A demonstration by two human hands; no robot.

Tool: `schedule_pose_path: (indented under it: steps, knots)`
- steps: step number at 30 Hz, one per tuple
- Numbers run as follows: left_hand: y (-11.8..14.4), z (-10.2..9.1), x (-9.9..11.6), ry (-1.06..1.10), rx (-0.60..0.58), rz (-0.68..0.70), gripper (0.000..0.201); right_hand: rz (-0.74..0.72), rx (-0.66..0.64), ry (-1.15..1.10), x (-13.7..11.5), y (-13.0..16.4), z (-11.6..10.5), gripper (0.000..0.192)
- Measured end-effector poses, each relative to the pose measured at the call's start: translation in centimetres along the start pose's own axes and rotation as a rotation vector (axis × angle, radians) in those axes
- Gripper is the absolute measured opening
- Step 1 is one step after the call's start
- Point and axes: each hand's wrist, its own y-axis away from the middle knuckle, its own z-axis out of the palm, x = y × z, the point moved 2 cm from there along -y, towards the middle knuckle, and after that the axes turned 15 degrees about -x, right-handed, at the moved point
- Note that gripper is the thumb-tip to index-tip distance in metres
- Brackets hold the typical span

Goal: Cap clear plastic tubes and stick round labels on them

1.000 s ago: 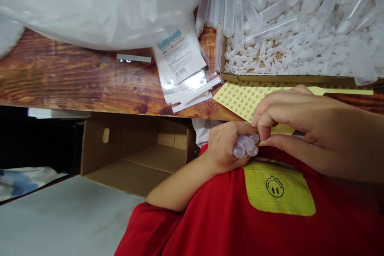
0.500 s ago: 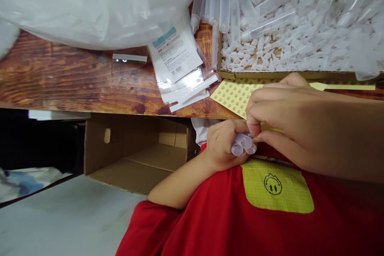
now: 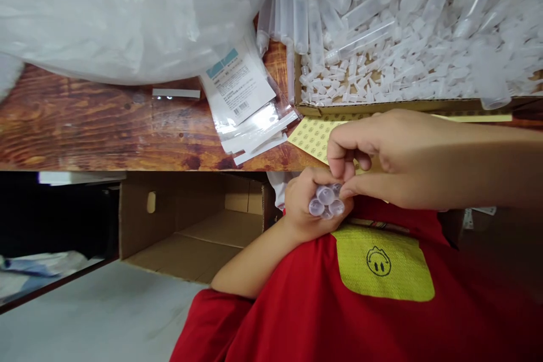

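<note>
Wooden table (image 3: 106, 124), reddish-brown, strong grain, glossy under even overhead light. Its near edge runs just above the hands and off to their left. Under the table, left of the hands: open cardboard box (image 3: 190, 220), flaps out, oval grip hole in its side wall. Dark gap beyond the box, further left. Pale grey floor (image 3: 97, 317) below and left of the hands, matte, lightly scuffed. Dark strip cuts diagonally across the lower-left corner. No wall or window shows.
</note>
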Motion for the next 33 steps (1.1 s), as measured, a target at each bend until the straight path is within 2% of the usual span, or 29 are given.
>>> schedule_pose_path:
  steps: [3,5,10,14,17,25,29,33]
  knots:
    - [-0.3,-0.2,0.0,0.124,-0.007,-0.012,0.022,-0.203,-0.093,-0.083,0.2,0.3,-1.2,0.012]
    - [-0.5,-0.2,0.1,0.176,-0.014,-0.041,0.023,-0.286,-0.037,-0.081,0.4,0.9,-1.4,0.005]
    - [-0.9,-0.4,0.2,0.188,-0.01,-0.065,0.027,-0.384,0.096,-0.016,0.3,2.1,0.3,0.018]
    - [-0.8,-0.5,-0.1,0.17,-0.023,-0.092,0.028,-0.397,0.167,0.096,0.2,2.5,1.2,0.024]
    - [-0.8,-0.5,0.0,0.128,-0.035,-0.063,0.028,-0.387,0.226,0.174,0.2,2.6,1.6,0.024]
    - [-1.1,-0.4,0.1,0.077,-0.027,-0.04,0.025,-0.346,0.314,0.184,0.3,3.0,2.9,0.013]
    - [-1.1,-0.5,0.0,0.118,-0.059,-0.064,0.026,-0.344,0.268,0.145,0.4,3.0,2.5,0.008]
    - [-1.0,-0.6,-0.4,0.155,-0.077,-0.074,0.03,-0.387,0.185,0.072,0.8,2.3,1.6,0.025]
